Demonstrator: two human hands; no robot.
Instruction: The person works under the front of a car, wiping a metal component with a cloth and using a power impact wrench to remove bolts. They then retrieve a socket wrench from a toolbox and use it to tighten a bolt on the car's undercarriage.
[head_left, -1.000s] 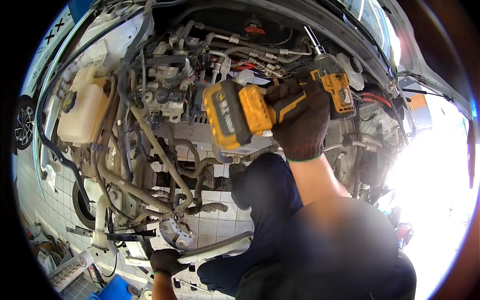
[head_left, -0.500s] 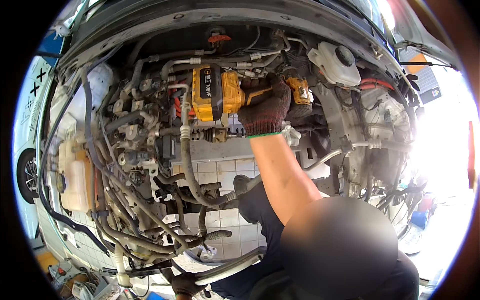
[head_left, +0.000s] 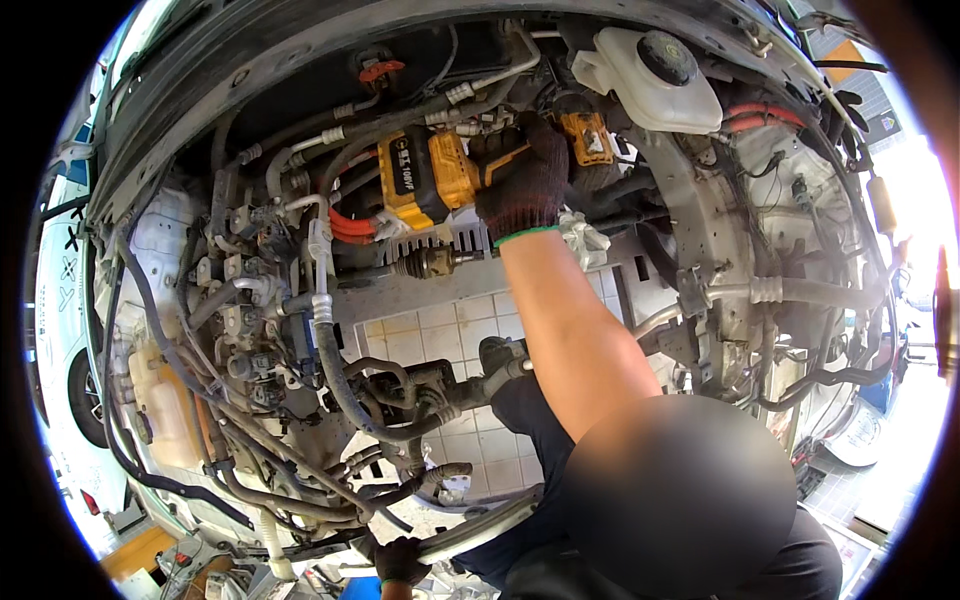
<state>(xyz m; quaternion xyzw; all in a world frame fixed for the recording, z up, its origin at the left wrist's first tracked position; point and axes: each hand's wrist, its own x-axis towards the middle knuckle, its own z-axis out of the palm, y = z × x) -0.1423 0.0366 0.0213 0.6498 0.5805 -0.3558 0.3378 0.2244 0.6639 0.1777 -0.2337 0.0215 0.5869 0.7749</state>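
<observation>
My left hand [head_left: 400, 560], in a dark knit glove, comes up from the lower edge and grips a curved metal bar [head_left: 480, 530] at the bottom of the opened engine bay. My right hand is out of sight. A co-worker in a dark shirt [head_left: 520, 470] reaches a bare arm up into the bay. Their gloved hand [head_left: 520, 185] is closed on a yellow and black cordless impact wrench [head_left: 430, 180], pressed in near the firewall among hoses.
Hoses, pipes and wiring [head_left: 330, 350] crowd the left side of the bay. A white fluid reservoir [head_left: 655, 75] sits top right and a pale coolant tank [head_left: 160, 400] at the left. A drive shaft end [head_left: 425, 263] juts out mid-bay. Tiled floor [head_left: 450, 330] shows through the gap.
The view has swung across the bay. The co-worker's wrench has gone from the right side of the picture to upper middle, close to the firewall. My left hand stays on the bar.
</observation>
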